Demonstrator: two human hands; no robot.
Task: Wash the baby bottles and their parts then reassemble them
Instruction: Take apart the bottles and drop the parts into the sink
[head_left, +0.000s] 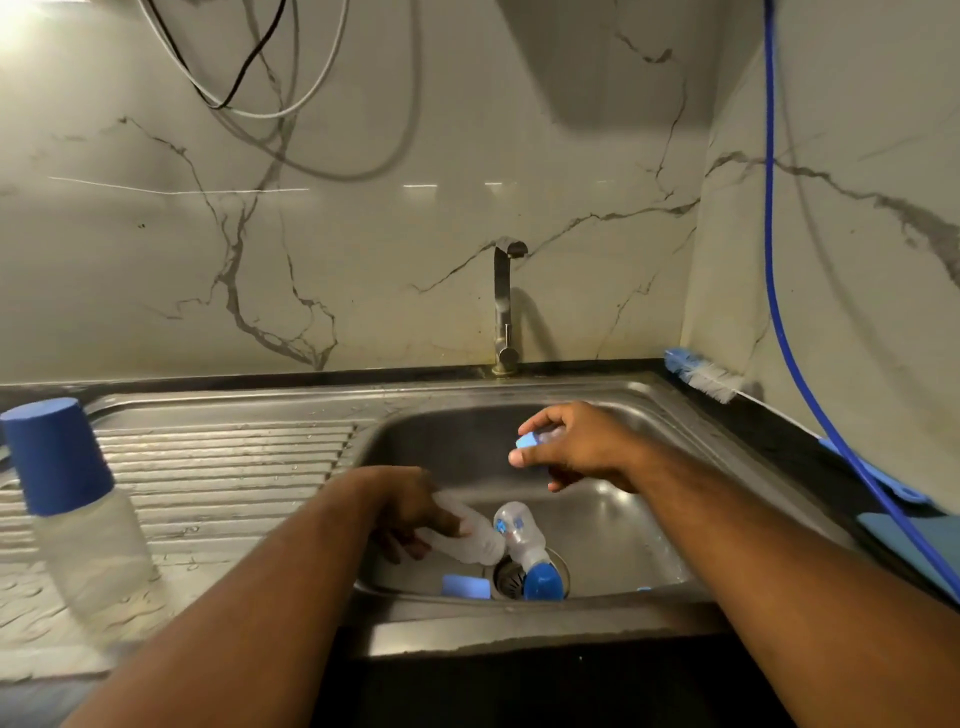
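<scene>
Down in the steel sink (649, 415), my left hand (410, 509) grips a clear open bottle body (475, 538) lying on its side. Beside it a second clear bottle (522, 535) with a dark blue cap (543, 581) lies over the drain (506, 577). A light blue part (466, 587) rests on the sink floor at the front. Above the basin, my right hand (576, 447) holds a light blue collar with a clear teat (535, 439). A third, assembled bottle (88, 545) with a dark blue cap (54, 457) stands on the drainboard at the left.
The tap (505, 306) stands behind the basin, with no water seen running. A blue and white bottle brush (698, 374) lies on the dark counter at the back right. A blue hose (779, 291) hangs down the right wall over blue items (883, 483). The ribbed drainboard (223, 467) lies left.
</scene>
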